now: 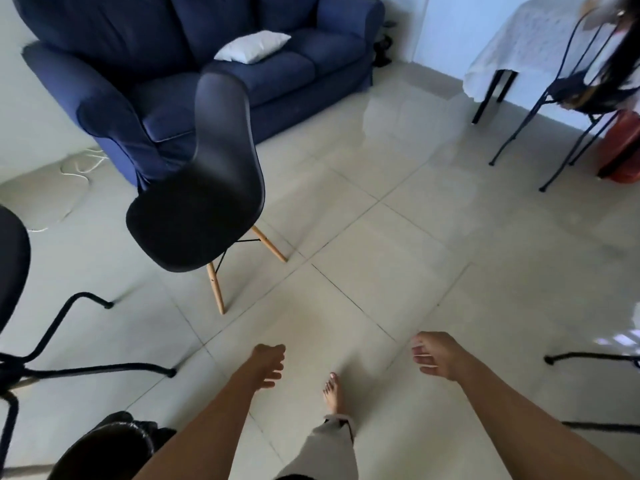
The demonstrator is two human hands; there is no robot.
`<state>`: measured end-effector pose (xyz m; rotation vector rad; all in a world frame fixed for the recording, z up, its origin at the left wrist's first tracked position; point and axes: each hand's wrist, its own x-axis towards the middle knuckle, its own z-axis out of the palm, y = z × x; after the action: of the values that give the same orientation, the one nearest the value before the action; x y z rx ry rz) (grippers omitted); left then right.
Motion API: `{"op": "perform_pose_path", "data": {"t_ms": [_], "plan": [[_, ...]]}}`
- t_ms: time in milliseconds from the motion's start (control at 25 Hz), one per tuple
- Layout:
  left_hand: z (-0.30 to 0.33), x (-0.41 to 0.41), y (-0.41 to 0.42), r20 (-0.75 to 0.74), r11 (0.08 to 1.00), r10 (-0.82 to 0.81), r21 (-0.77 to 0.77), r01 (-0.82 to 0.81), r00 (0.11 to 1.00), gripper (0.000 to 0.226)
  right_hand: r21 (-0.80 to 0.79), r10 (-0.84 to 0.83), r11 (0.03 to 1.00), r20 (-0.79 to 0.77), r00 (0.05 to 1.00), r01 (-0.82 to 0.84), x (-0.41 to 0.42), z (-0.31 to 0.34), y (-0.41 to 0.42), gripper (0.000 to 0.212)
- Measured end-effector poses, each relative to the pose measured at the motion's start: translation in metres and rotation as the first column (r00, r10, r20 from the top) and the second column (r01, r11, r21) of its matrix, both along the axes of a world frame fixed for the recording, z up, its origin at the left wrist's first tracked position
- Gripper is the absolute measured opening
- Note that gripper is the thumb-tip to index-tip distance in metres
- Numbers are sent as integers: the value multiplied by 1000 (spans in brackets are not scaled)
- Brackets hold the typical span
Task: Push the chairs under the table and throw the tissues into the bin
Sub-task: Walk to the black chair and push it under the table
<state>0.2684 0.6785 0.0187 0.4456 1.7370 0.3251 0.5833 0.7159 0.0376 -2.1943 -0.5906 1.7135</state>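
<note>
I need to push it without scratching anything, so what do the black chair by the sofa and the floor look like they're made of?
The black chair: seat shell looks like moulded matte plastic, smooth and one piece; its legs look like light wood with thin dark metal braces. The floor: glossy pale tiles, with visible grout lines and reflections, probably ceramic.
</note>
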Motion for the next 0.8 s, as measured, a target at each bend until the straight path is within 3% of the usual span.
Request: {"op": "perform_pose_path", "data": {"t_ms": [200,440,800], "plan": [[1,5,125,-3,999,40,-27,-40,999,23,-54,116,992,-9,993,-116,0,1,136,11],[12,25,277,-27,998,70,10,-70,997,23,-66,131,989,-16,991,-131,17,1,292,18],[-8,54,458,-52,938,339,-60,-342,939,25,-88,417,908,114,902,-409,33,-5,576,26]]}}
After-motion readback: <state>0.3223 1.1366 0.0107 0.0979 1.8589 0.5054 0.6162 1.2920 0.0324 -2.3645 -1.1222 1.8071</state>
